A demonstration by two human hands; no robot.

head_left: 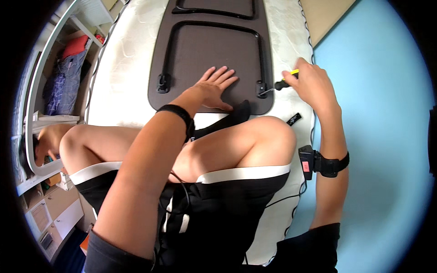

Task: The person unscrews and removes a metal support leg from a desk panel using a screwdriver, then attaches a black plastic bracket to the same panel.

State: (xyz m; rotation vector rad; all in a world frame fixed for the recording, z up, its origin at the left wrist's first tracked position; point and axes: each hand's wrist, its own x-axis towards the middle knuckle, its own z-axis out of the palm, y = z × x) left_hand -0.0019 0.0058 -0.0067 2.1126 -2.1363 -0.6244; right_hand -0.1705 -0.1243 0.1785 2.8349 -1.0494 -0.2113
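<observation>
Folding table (213, 51): left hand (213, 91), fingers spread, on its near end; right hand (314, 85), fingers closed around a yellow-and-black screwdriver (282, 84) — tip at the near-right leg bracket (261, 88) — the table underside-up on a cream mattress (122, 77).

at my twelve o'clock the brown board (214, 59) looks matt and smooth, its black leg frame (218, 24) tubular metal, faintly glossy. at two o'clock my screwdriver (282, 84) has a plastic handle and metal shaft. the mattress (123, 59), at ten, is quilted cloth; the wall (378, 136), at three, smooth and matt; my shorts (223, 214), at six, matt cloth.
</observation>
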